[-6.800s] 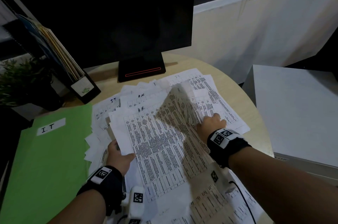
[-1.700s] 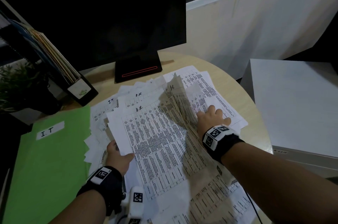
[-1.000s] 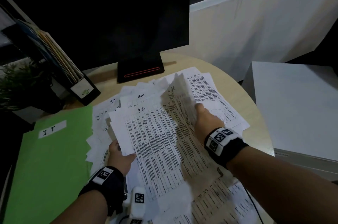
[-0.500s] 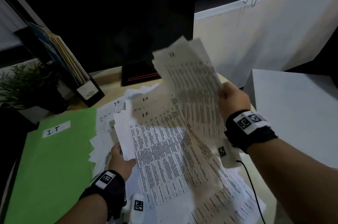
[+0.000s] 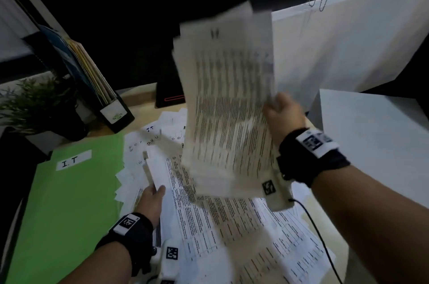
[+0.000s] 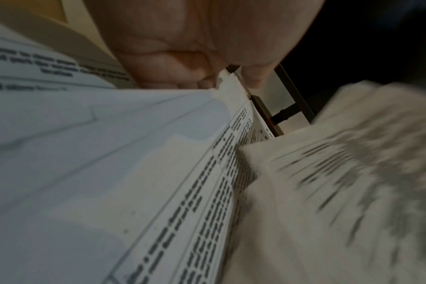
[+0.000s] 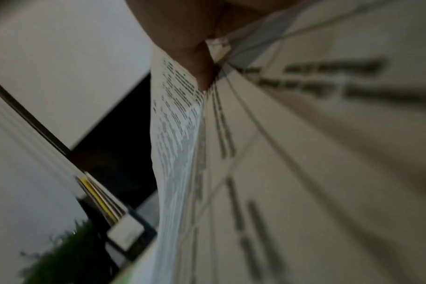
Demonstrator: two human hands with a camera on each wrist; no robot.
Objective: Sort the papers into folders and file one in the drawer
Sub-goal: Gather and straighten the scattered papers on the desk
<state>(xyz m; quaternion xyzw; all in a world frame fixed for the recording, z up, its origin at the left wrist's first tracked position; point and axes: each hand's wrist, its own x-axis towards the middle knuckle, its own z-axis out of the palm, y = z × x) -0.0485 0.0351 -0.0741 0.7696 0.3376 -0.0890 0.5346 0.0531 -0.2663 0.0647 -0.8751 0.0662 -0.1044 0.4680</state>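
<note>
My right hand [image 5: 279, 113] grips a sheaf of printed sheets [image 5: 226, 107] by its right edge and holds it upright above the table, blurred with motion; the right wrist view shows the same sheets [image 7: 304, 173] pinched at their edge. My left hand [image 5: 152, 197] pinches the left edge of the top sheets of the spread pile of papers [image 5: 232, 225] on the round table; its thumb and fingers [image 6: 182, 63] lie on the paper edge. A green folder labelled "I.T" [image 5: 65, 202] lies shut to the left of the pile.
A dark monitor [image 5: 139, 35] stands behind the papers on a black base. A black file holder [image 5: 92, 88] with folders and a potted plant [image 5: 41, 102] stand at the back left. A white cabinet top [image 5: 380, 144] sits to the right of the table.
My right hand pulled a sheaf of sheets out of the pile and raised it upright, higher now than half a second ago. My left hand has stayed on the pile's left edge.
</note>
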